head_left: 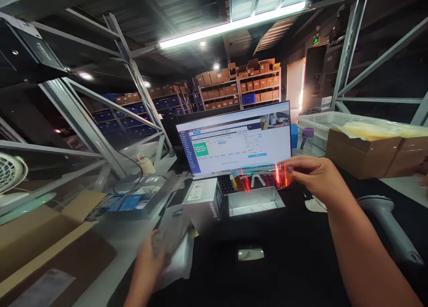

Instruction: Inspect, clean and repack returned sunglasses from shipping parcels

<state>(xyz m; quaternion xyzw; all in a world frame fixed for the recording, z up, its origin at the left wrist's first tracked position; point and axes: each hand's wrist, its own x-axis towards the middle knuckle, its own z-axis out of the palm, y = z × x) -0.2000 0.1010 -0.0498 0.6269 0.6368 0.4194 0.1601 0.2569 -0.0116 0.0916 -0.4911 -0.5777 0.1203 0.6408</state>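
My right hand (314, 177) reaches forward below the monitor (234, 139) and pinches a clear plastic packet (261, 177), which is lit with red scan lines, above a small shiny metal tray (256, 202). Lower left, my left hand (152, 253) is blurred by motion and rests on a grey-white plastic mailer bag (177, 240) at the desk's edge. A white box (203, 195) stands just behind that bag.
A handheld barcode scanner (388, 222) lies to the right on the black desk. Open cardboard boxes (371, 153) and a white basket (321, 122) stand at back right, a bottle (306, 139) beside them. Flat cardboard (43, 235) and a small fan (10, 171) are at left. Metal shelving surrounds the desk.
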